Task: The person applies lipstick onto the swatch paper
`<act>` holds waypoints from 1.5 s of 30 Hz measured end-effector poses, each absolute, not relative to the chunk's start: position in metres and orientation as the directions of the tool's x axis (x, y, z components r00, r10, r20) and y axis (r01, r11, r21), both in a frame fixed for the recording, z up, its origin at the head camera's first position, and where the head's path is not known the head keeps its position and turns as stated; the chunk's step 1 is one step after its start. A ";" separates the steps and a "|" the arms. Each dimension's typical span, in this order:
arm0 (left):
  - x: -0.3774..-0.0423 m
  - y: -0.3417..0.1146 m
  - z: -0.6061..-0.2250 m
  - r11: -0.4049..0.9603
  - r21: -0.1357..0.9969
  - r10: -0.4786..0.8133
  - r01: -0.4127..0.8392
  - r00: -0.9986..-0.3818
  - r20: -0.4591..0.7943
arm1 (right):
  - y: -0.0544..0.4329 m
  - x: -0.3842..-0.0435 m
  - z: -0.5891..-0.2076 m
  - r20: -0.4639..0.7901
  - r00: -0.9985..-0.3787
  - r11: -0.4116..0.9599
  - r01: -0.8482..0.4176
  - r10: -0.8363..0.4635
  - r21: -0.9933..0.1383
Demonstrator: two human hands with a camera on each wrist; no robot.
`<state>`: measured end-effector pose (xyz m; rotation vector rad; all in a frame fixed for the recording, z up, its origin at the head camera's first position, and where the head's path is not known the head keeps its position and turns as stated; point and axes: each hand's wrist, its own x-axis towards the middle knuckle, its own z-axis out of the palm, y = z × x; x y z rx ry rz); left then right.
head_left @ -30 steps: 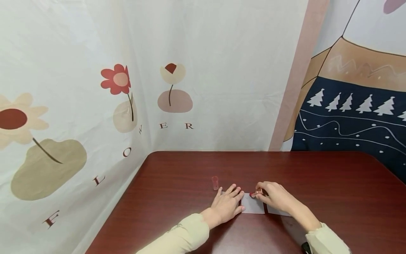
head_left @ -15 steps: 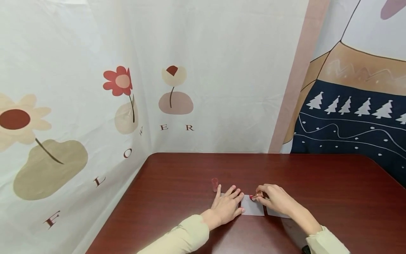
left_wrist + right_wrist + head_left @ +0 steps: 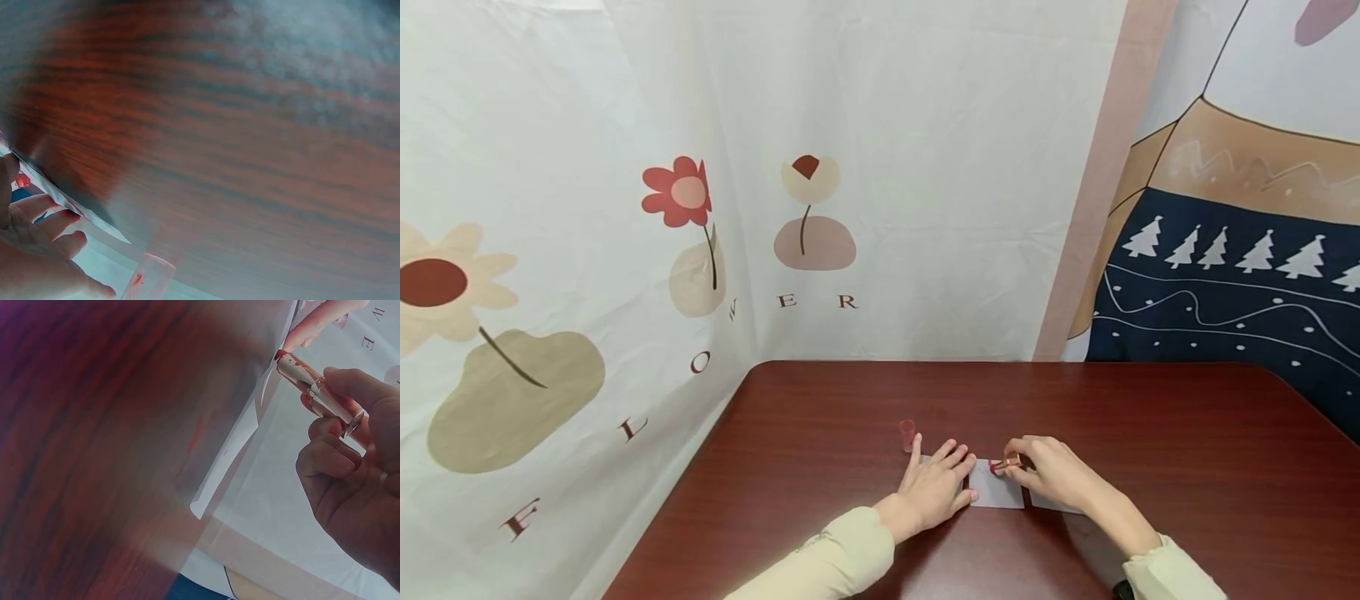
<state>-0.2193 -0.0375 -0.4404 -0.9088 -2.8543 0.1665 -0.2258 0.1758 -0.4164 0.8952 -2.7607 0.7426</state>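
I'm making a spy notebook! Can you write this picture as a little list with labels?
Left hand: fingers spread on white rectangular paper
Right hand: pinches a shiny gold lipstick tube, its red tip at the paper
Cap: clear, pink-tinted cylinder, upright just beyond the left hand
Table: dark reddish-brown wood-grained tabletop
Backdrop: white cloth printed with flowers and letters

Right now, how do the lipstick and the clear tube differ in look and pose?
Look: the lipstick has a shiny, gold-coloured body and a red tip, while the tube is see-through and pinkish.
Pose: the lipstick is tilted, tip toward the paper; the tube stands upright.
Support: the right hand holds the lipstick, while the tube rests on the table.
Both show red, the tube only in a small mark.
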 end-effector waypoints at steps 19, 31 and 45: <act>-0.217 -0.039 -0.438 0.818 -0.104 0.575 0.566 -0.812 0.103 | 0.174 -0.222 -0.416 0.323 -0.785 0.684 -0.619 -0.528 -0.387; -0.216 -0.038 -0.437 0.816 -0.099 0.578 0.570 -0.810 0.099 | 0.173 -0.218 -0.414 0.324 -0.781 0.666 -0.625 -0.534 -0.407; -0.213 -0.041 -0.437 0.823 -0.076 0.569 0.564 -0.817 0.097 | 0.172 -0.217 -0.417 0.329 -0.782 0.663 -0.623 -0.529 -0.415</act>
